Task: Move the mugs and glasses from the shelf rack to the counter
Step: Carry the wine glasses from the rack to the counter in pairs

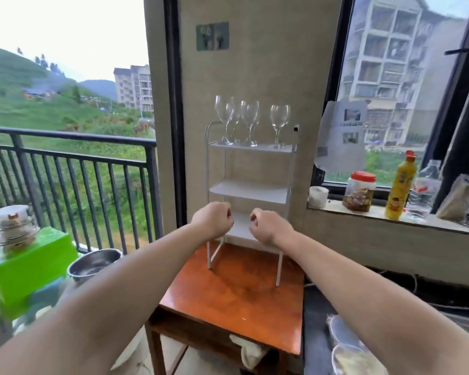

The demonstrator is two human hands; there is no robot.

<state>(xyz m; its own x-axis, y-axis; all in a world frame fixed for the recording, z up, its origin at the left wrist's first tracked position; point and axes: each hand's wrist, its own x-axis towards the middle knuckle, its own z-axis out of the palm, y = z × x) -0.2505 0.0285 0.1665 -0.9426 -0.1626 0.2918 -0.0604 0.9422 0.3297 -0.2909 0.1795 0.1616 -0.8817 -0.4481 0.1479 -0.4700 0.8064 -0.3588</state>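
A white three-tier shelf rack stands at the back of a small brown wooden table. Three clear wine glasses stand upright on its top tier: one at the left, one in the middle, one at the right. The two lower tiers look bare. My left hand and my right hand are held out in front of the bottom tier, side by side. Both have the fingers curled in with nothing in them, and they are well below the glasses.
A window sill at the right carries a toilet roll, a red-lidded jar, a yellow bottle and a water bottle. At the left are a green box, a steel bowl and a balcony railing.
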